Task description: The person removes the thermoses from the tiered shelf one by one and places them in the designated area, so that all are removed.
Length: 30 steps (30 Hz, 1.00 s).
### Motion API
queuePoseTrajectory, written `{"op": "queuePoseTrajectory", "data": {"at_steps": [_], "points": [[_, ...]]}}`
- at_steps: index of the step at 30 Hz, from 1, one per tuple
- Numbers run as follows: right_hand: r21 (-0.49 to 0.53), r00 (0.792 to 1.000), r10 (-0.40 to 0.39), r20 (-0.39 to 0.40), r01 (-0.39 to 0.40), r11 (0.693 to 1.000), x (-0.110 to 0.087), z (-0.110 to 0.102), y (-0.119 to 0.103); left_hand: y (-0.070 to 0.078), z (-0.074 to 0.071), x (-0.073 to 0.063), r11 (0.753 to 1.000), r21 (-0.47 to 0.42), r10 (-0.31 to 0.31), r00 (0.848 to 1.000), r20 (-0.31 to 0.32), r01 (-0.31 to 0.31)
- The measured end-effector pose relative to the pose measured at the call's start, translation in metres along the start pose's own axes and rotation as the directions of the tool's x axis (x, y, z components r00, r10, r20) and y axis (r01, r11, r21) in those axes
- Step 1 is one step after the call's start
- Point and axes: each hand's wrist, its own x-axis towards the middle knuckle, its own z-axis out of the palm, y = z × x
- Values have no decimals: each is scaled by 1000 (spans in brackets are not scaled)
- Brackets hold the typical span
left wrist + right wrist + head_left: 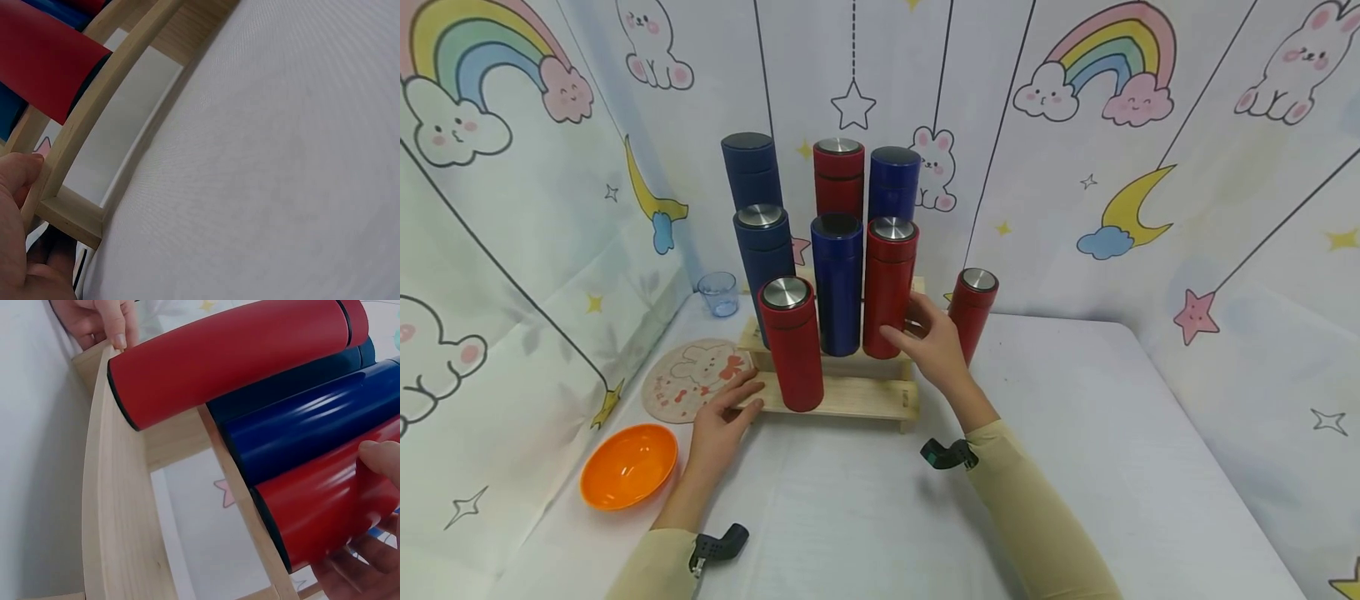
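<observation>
My right hand [936, 342] holds a red thermos [889, 292] with a silver lid at the right end of the middle step, thumb on its front and fingers round its far side. At the left end of the lowest step, my left hand [721, 429] grips the tiered wooden rack [865, 398], thumb above the board and fingers by its end. A second red thermos [793, 350] stands upright on that lowest step. A blue thermos [838, 287] and a dark blue thermos [763, 250] share the middle step with the held one.
Behind stand a dark blue thermos [752, 171], a red thermos [839, 177] and a blue thermos [893, 182]. Another red thermos [973, 312] is right of the rack. On the left are an orange bowl [628, 467], a round bunny mat [673, 383] and a glass cup [718, 294].
</observation>
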Motion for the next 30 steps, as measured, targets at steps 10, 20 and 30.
{"op": "queuePoseTrajectory", "data": {"at_steps": [10, 20, 30], "points": [[-49, 999, -25, -24, 24, 999, -1, 1, 0, -1, 0, -1, 1000, -18, 20, 1000, -7, -20], [-83, 997, -45, -55, 40, 996, -6, -1, -2, 1, 0, -1, 999, -33, 17, 1000, 7, -17], [-82, 996, -66, -60, 61, 995, -12, -6, -9, 0, 0, 0, 1000, -7, -13, 1000, 4, 13]]}}
